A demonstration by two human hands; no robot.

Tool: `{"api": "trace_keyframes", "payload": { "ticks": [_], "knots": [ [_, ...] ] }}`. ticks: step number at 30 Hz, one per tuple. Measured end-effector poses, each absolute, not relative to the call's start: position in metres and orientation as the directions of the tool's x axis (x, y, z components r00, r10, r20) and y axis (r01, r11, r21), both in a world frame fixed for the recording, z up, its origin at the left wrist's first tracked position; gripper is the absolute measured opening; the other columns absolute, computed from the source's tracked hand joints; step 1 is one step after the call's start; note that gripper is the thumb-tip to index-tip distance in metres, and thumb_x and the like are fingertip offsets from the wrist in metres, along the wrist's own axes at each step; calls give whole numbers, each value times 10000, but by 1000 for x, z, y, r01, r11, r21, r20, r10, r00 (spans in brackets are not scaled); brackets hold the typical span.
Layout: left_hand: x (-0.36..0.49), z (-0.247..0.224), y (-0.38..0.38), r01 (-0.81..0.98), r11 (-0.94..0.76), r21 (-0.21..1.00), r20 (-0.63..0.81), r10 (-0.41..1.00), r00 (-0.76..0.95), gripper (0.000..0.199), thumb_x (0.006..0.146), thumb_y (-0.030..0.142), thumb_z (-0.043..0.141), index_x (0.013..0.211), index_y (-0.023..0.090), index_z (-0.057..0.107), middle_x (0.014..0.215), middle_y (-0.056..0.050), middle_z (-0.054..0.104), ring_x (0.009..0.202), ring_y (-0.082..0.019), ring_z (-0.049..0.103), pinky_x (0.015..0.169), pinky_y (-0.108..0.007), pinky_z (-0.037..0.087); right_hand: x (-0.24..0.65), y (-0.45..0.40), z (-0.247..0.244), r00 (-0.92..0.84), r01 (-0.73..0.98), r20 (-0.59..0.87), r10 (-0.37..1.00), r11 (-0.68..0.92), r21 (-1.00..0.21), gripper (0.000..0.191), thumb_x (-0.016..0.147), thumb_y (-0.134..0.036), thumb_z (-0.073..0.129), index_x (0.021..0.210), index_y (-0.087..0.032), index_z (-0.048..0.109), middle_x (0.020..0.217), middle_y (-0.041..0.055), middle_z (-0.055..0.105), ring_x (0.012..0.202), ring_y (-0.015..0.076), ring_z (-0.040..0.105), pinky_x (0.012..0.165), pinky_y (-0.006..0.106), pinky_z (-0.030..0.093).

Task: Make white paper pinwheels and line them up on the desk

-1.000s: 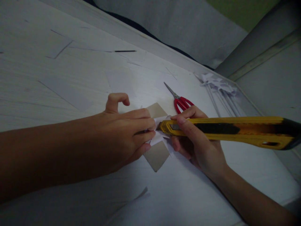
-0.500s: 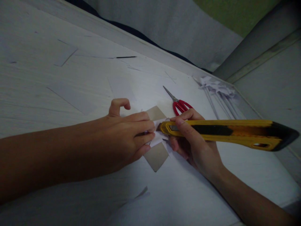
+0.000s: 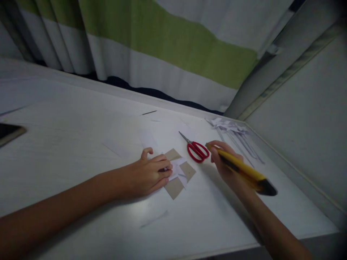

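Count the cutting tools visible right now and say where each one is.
2: the yellow utility knife, in the right hand, and the red-handled scissors, lying on the white table near that hand. Others could be hidden.

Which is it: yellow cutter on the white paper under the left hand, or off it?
Off: the right hand holds the yellow cutter right of the white paper, a clear gap between them.
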State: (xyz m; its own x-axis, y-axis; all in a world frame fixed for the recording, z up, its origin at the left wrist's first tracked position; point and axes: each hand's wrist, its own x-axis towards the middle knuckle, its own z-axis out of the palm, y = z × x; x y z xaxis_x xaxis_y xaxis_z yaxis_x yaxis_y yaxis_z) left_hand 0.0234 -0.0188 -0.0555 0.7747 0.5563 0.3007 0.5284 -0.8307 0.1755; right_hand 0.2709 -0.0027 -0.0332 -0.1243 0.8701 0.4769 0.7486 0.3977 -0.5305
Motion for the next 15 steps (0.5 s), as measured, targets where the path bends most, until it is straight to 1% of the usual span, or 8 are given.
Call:
{"api": "trace_keyframes", "payload": {
  "ticks": [1, 2, 4, 6, 7, 10, 11, 15],
  "knots": [
    [23, -54, -20, 528, -832, 174, 298, 555, 777, 266, 857, 209, 326, 1012, 190, 542, 1009, -49, 587, 954, -169, 459, 870, -409, 135, 282, -2, -32, -245, 834, 472, 847, 432, -343, 192, 768, -280, 454, 925, -197, 529, 706, 30, 572, 595, 127, 536, 522, 219, 382],
    [23, -52, -21, 527, -832, 172, 297, 554, 778, 266, 857, 205, 326, 1014, 190, 541, 1004, -48, 585, 957, -167, 456, 872, -409, 138, 293, -3, -32, -379, 874, 353, 856, 456, -168, 236, 775, -237, 429, 989, -209, 524, 716, 34, 571, 597, 131, 536, 525, 221, 376],
    [22, -50, -22, 516, -840, 165, 298, 541, 786, 260, 855, 203, 332, 1005, 192, 544, 994, -41, 582, 957, -163, 455, 872, -405, 151, 307, -3, -33, -453, 891, 175, 874, 436, 125, 340, 774, -138, 365, 1075, -234, 490, 716, 35, 563, 536, 126, 513, 478, 220, 345],
    [20, -47, -24, 507, -848, 157, 301, 530, 793, 256, 855, 203, 330, 990, 186, 547, 994, -41, 577, 958, -164, 453, 874, -404, 164, 312, -1, -35, -493, 842, 97, 864, 446, 303, 388, 753, -89, 352, 1095, -220, 480, 749, 59, 571, 559, 152, 534, 463, 234, 342],
    [20, -47, -24, 506, -849, 152, 302, 527, 794, 256, 855, 202, 326, 981, 182, 548, 996, -44, 574, 960, -166, 451, 876, -410, 168, 313, 0, -36, -507, 820, 77, 859, 452, 351, 392, 746, -84, 355, 1095, -213, 481, 772, 73, 576, 585, 168, 549, 467, 242, 352],
    [17, -44, -26, 502, -854, 134, 306, 518, 799, 248, 850, 214, 327, 921, 174, 561, 983, -54, 580, 950, -180, 455, 870, -441, 184, 316, 4, -38, -508, 812, 55, 859, 457, 364, 392, 749, -78, 336, 1084, -214, 487, 802, 95, 596, 626, 191, 578, 498, 264, 405],
    [17, -44, -27, 499, -857, 128, 293, 514, 806, 250, 848, 223, 328, 898, 171, 567, 971, -58, 584, 938, -184, 461, 863, -451, 196, 319, 5, -40, -504, 822, 50, 862, 462, 334, 384, 757, -86, 326, 1079, -216, 491, 795, 97, 603, 632, 199, 586, 503, 276, 425],
    [16, -44, -29, 484, -870, 95, 284, 490, 824, 246, 830, 233, 353, 808, 155, 586, 964, -63, 590, 931, -200, 465, 824, -464, 253, 348, 11, -55, -547, 831, 70, 834, 531, 167, 401, 771, -110, 309, 1100, -225, 506, 1015, 136, 585, 829, 223, 599, 677, 330, 480]
  ]
}}
